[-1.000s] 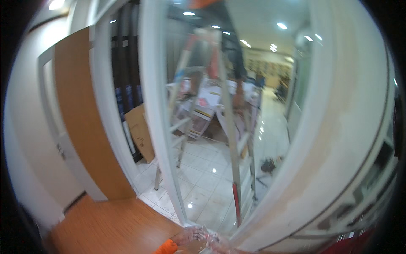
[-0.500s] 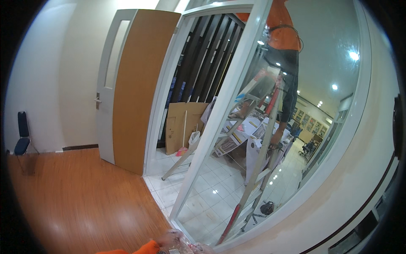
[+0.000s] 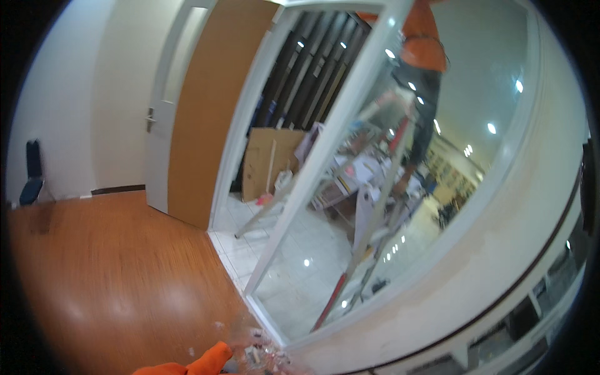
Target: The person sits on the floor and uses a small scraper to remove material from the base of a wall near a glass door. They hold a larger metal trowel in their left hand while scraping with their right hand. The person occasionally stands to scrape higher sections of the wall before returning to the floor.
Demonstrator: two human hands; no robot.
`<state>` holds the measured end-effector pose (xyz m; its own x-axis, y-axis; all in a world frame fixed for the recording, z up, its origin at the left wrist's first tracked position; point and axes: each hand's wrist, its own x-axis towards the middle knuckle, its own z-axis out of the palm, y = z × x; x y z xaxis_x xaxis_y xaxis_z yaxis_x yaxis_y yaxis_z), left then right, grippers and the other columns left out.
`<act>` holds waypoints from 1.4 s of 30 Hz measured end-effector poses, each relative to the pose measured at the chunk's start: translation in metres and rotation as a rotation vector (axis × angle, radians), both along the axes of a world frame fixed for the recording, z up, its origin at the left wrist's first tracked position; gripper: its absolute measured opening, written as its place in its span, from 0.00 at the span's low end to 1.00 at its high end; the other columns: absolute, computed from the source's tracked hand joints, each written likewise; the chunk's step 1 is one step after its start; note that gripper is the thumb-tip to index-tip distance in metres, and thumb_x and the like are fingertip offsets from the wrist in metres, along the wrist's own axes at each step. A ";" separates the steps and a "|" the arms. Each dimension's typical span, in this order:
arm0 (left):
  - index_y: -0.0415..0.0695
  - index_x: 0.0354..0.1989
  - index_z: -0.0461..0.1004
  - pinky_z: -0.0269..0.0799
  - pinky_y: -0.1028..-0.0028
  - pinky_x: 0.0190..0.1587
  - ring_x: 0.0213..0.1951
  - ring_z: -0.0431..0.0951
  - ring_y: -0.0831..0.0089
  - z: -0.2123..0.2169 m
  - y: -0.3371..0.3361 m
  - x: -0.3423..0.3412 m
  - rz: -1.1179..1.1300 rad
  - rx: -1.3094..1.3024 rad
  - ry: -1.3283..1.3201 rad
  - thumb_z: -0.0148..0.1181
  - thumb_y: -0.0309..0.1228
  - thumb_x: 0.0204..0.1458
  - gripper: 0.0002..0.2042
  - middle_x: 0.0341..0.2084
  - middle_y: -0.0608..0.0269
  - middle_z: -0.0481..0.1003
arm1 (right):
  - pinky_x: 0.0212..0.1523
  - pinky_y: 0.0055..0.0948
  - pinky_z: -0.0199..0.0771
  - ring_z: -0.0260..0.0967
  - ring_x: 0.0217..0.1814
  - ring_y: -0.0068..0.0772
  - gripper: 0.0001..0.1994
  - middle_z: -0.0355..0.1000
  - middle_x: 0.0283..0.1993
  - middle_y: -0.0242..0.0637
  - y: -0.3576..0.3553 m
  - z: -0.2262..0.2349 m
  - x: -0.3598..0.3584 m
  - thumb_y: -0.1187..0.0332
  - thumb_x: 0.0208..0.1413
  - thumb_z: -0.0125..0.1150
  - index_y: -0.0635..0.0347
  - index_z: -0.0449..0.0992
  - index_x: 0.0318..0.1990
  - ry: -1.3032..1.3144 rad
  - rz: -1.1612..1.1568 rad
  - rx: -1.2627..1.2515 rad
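Note:
An orange sleeve (image 3: 194,364) comes in at the bottom edge, left of the middle; it appears to be on my left arm. At its end, a small greyish patch may be part of my left hand, but blur and the picture's edge hide the fingers. Close by, a jumble of small debris and clear plastic-looking pieces (image 3: 259,355) lies on the floor at the foot of the glass partition. Whether the hand touches any of it cannot be made out. My right hand is out of the picture.
A white-framed glass partition (image 3: 325,172) and an open wooden door (image 3: 215,112) stand ahead. Behind the glass, a person in orange (image 3: 422,44) is up on a ladder (image 3: 350,269). A cardboard sheet (image 3: 259,169) leans beyond the doorway; a dark chair (image 3: 32,178) stands far left.
My view has tilted down, so the room sits higher in the picture. More of the orange sleeve and the floor debris shows at the bottom edge.

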<state>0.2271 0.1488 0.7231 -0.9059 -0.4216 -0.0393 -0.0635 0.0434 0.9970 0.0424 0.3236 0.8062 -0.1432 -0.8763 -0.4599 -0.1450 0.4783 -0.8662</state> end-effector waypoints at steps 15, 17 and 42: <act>0.47 0.50 0.72 0.70 0.79 0.26 0.26 0.75 0.77 -0.018 -0.082 0.107 0.463 0.243 -0.290 0.61 0.32 0.61 0.11 0.31 0.65 0.77 | 0.43 0.41 0.75 0.77 0.41 0.55 0.13 0.76 0.40 0.58 0.053 0.250 -0.150 0.67 0.67 0.53 0.66 0.78 0.50 1.225 -0.855 -0.652; 0.48 0.53 0.71 0.71 0.78 0.26 0.26 0.76 0.76 -0.062 -0.088 0.132 0.434 0.268 -0.388 0.61 0.32 0.60 0.14 0.33 0.64 0.77 | 0.37 0.41 0.75 0.77 0.37 0.54 0.10 0.76 0.35 0.56 0.035 0.317 -0.146 0.66 0.66 0.54 0.65 0.75 0.44 1.302 -1.026 -0.647; 0.47 0.49 0.72 0.73 0.71 0.29 0.31 0.77 0.70 -0.163 -0.006 0.158 0.590 0.857 -0.766 0.60 0.34 0.60 0.11 0.33 0.65 0.76 | 0.40 0.56 0.74 0.75 0.38 0.65 0.11 0.77 0.31 0.55 -0.015 0.487 -0.259 0.62 0.63 0.53 0.61 0.70 0.42 1.720 -1.040 -0.782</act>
<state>0.3850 0.1428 0.5600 -0.2196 -0.3300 -0.9181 -0.4182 -0.8183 0.3942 -0.2168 0.3086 1.2931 -0.3395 -0.1230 0.9325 -0.7826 0.5870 -0.2074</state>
